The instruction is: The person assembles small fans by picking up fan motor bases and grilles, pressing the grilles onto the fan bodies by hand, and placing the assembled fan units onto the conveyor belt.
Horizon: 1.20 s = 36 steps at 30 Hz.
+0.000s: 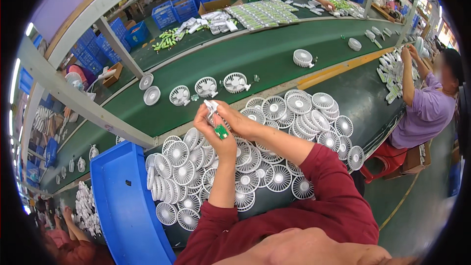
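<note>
Over the back edge of the pile of fan grilles, my two hands are close together around a small white plastic part (212,106). Thin wires run from it to a green circuit board (221,131) lying against my left palm. My left hand (202,124) is closed around the part from the left. From the right, the bent fingers of my right hand (235,119) close on the same part, though my fingertips are partly hidden. Below my wrists, many round white fan grilles (184,173) lie heaped on the worktable.
Beyond my hands a green conveyor belt (274,76) carries white fan housings (205,86). At left is a blue tray (117,201) with a small dark piece; a metal post (93,96) slants beside it. Co-workers sit across the belt and at right, near white parts (390,76).
</note>
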Each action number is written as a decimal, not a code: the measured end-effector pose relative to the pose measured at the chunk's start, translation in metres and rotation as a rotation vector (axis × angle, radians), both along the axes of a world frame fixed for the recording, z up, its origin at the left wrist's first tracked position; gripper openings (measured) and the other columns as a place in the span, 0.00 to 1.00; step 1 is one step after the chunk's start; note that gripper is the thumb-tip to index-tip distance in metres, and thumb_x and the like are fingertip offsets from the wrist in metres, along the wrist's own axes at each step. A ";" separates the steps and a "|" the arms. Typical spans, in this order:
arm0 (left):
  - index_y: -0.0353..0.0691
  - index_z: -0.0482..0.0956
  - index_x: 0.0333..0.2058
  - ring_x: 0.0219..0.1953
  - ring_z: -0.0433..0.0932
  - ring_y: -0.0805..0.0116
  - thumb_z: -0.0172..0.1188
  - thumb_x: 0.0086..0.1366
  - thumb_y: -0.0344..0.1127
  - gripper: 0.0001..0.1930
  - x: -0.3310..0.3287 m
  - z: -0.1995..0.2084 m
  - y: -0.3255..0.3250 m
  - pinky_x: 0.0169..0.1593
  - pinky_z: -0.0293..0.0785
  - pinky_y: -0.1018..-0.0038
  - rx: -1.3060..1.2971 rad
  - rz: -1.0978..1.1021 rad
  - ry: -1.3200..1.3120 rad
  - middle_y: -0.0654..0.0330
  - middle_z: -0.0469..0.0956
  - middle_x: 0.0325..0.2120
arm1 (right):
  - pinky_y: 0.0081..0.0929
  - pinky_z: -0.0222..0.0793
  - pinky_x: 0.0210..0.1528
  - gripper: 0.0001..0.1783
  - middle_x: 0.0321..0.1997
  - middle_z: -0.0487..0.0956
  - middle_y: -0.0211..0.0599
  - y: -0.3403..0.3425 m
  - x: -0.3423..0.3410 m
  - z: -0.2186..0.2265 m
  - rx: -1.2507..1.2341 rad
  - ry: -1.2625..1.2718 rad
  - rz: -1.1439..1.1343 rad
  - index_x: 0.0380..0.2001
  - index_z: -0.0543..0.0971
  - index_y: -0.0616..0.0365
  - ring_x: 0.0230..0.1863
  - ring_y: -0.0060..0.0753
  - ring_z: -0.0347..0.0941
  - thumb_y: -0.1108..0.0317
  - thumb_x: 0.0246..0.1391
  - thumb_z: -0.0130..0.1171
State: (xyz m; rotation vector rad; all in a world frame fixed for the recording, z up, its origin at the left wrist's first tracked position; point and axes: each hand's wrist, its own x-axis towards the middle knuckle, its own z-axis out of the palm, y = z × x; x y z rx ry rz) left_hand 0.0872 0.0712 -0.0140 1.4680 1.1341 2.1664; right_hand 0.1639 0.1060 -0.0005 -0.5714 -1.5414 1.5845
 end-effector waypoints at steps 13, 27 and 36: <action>0.32 0.56 0.59 0.60 0.62 0.55 0.57 0.63 0.33 0.29 0.003 0.001 0.017 0.62 0.56 0.65 -0.314 -0.138 0.309 0.47 0.61 0.58 | 0.32 0.60 0.60 0.34 0.61 0.68 0.48 0.066 0.066 -0.005 0.123 -0.339 -0.189 0.57 0.67 0.63 0.61 0.43 0.64 0.43 0.62 0.42; 0.38 0.64 0.57 0.63 0.58 0.42 0.52 0.60 0.28 0.24 0.044 -0.036 0.187 0.65 0.55 0.54 -0.288 -0.135 1.104 0.47 0.63 0.59 | 0.49 0.60 0.61 0.41 0.63 0.62 0.59 0.041 0.220 -0.042 0.547 -1.089 -0.513 0.58 0.69 0.51 0.61 0.62 0.59 0.47 0.42 0.67; 0.51 0.71 0.53 0.53 0.69 0.52 0.58 0.57 0.32 0.23 0.082 -0.039 0.214 0.53 0.67 0.49 -0.576 -0.022 1.375 0.54 0.71 0.48 | 0.48 0.53 0.65 0.39 0.64 0.60 0.56 0.015 0.227 -0.046 0.591 -1.141 -0.443 0.59 0.68 0.50 0.65 0.59 0.55 0.53 0.43 0.66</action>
